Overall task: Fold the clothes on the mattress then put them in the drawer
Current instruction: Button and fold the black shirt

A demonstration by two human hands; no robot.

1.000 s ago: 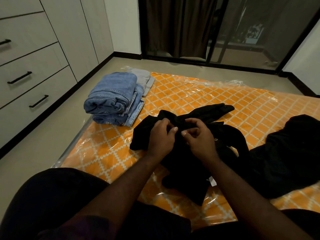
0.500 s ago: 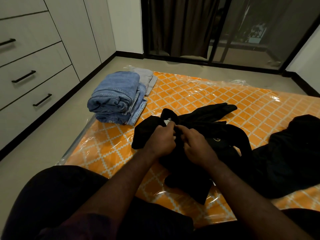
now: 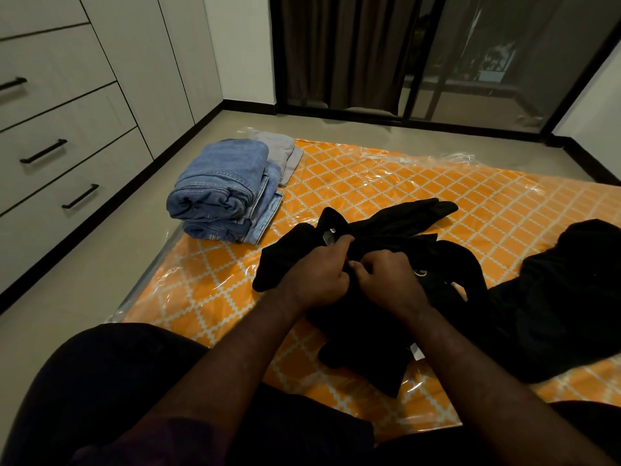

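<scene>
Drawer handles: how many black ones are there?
3, on the white drawers at left: top handle, middle handle, bottom handle. Others may sit out of frame.

The mattress (image 3: 403,183) lies on the floor (image 3: 84,280), with the drawers (image 3: 67,129) along the wall to its left and the curtain (image 3: 342,52) and glass door (image 3: 487,62) beyond its far edge. On the mattress's far left corner sits a stack of folded jeans (image 3: 221,190), with another folded garment (image 3: 280,151) just behind, touching it. Nearer, in the middle, lies a crumpled garment (image 3: 379,230) with the left hand (image 3: 316,280) and right hand (image 3: 386,280) side by side on top, gripping it, and a second heap of clothing (image 3: 564,297) lies against its right side.
</scene>
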